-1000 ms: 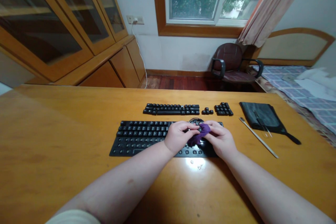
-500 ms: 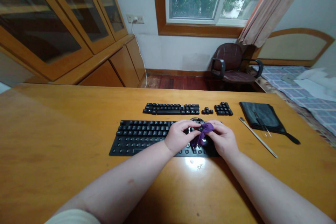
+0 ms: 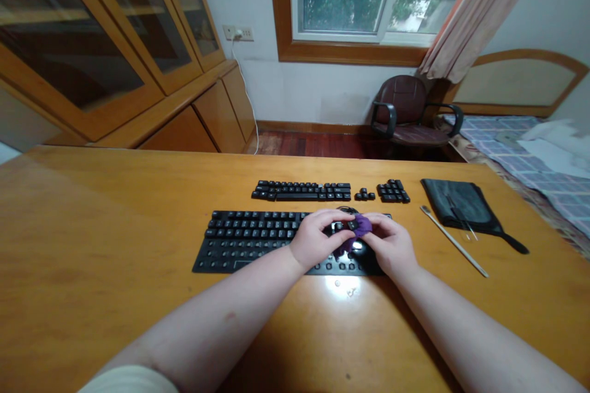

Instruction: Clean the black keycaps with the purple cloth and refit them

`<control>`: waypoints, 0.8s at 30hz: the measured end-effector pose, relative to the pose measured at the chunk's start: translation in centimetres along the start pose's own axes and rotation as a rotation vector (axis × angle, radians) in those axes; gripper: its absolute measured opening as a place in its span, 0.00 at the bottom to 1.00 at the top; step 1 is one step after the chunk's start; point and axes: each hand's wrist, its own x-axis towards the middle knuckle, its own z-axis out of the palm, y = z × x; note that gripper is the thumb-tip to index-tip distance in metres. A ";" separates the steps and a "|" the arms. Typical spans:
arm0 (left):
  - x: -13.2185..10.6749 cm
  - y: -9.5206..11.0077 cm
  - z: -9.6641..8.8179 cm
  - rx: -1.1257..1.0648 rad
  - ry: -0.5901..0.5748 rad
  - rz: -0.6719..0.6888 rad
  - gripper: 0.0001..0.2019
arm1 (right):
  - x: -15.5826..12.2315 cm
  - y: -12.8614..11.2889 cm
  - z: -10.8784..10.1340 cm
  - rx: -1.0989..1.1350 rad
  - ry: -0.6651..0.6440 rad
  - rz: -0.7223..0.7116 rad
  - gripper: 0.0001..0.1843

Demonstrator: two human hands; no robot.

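Between the thumb and fingers of my left hand (image 3: 318,236) is a small black keycap (image 3: 353,225). My right hand (image 3: 391,242) pinches a purple cloth (image 3: 363,225) against the keycap's right side, and part of the cloth hangs below. Both hands are over the right part of a black keyboard (image 3: 251,234). Its upper rows at the left carry keycaps, while the lower rows show bare switches. My hands and the cloth hide some of the keyboard's right side.
Behind the keyboard lie a block of loose keycaps (image 3: 299,191), a few arrow keycaps (image 3: 364,195) and a number-pad group (image 3: 393,191). At the right are a thin brush (image 3: 454,241), a dark pouch (image 3: 461,201) and tweezers (image 3: 456,212) on it. All rest on the wooden table (image 3: 115,227).
The purple cloth has shifted and bunched closer around the keycap's right side, and the keycap's face shows more clearly. Both hands stay in nearly the same place.
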 end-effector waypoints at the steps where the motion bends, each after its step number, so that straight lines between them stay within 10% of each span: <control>1: 0.0 0.0 0.0 -0.003 0.004 0.022 0.10 | 0.0 0.1 -0.1 -0.010 -0.003 -0.017 0.05; 14: -0.3 -0.6 0.4 -0.074 0.040 -0.075 0.15 | 0.4 0.0 -0.5 -0.079 -0.108 -0.104 0.09; 24: -0.5 0.1 0.1 0.079 0.123 0.153 0.07 | 0.2 -0.1 -0.3 -0.015 -0.066 -0.095 0.07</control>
